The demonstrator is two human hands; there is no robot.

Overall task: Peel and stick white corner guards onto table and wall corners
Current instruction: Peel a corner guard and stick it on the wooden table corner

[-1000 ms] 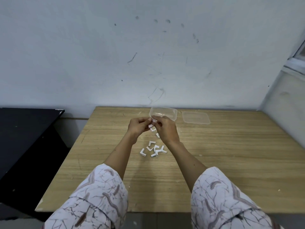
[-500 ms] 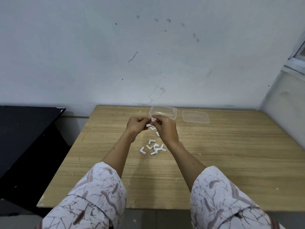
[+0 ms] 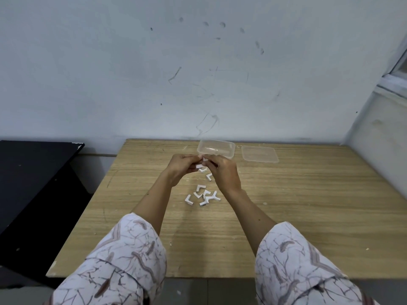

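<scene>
My left hand (image 3: 182, 167) and my right hand (image 3: 224, 170) meet above the wooden table (image 3: 297, 208), fingertips together, both pinching one small white corner guard (image 3: 203, 159). Most of that guard is hidden by my fingers. Several more white L-shaped corner guards (image 3: 202, 195) lie scattered on the table just below and in front of my hands.
A clear plastic container (image 3: 216, 148) stands behind my hands near the wall, its lid (image 3: 259, 154) lying flat to its right. A black table (image 3: 33, 172) sits to the left. The marked white wall (image 3: 198, 73) meets a side wall (image 3: 378, 146) at the right.
My hands stay together on the small guard with only slight finger movement. The camera view has shifted a little.
</scene>
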